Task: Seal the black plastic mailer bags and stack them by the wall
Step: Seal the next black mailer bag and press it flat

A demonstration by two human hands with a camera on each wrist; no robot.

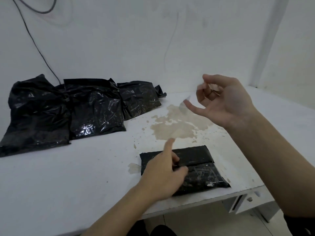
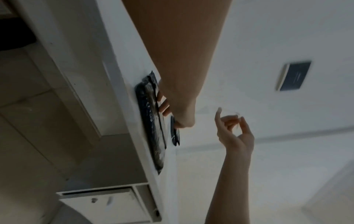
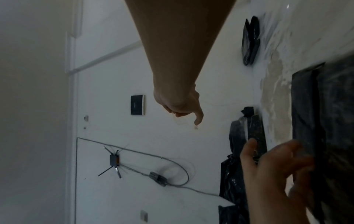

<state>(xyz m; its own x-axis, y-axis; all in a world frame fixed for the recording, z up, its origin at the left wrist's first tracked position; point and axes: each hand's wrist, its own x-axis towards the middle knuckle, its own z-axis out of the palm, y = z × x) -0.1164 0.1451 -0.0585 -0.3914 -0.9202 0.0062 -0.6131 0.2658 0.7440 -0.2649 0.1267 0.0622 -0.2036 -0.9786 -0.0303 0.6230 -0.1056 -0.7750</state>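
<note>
A small black mailer bag point(image 1: 201, 178) lies near the table's front edge with its flap point(image 1: 192, 155) folded over. My left hand point(image 1: 162, 172) rests on its left part, the thumb and curled fingers pinching the flap edge and the index finger sticking out. The left wrist view shows the same bag point(image 2: 151, 115) under that hand point(image 2: 178, 109). My right hand point(image 1: 221, 101) is raised above the table to the right, pinching a thin clear liner strip point(image 1: 186, 99). Three black bags point(image 1: 37, 113) point(image 1: 95, 108) point(image 1: 139, 97) lie side by side against the back wall.
The white table point(image 1: 68, 176) has a tan stain point(image 1: 179, 125) between the bags. A grey cable point(image 1: 34, 43) hangs down the wall behind the left bags. A drawer unit point(image 1: 242, 205) sits under the right end. Another black bag point(image 3: 250, 40) lies farther along the table.
</note>
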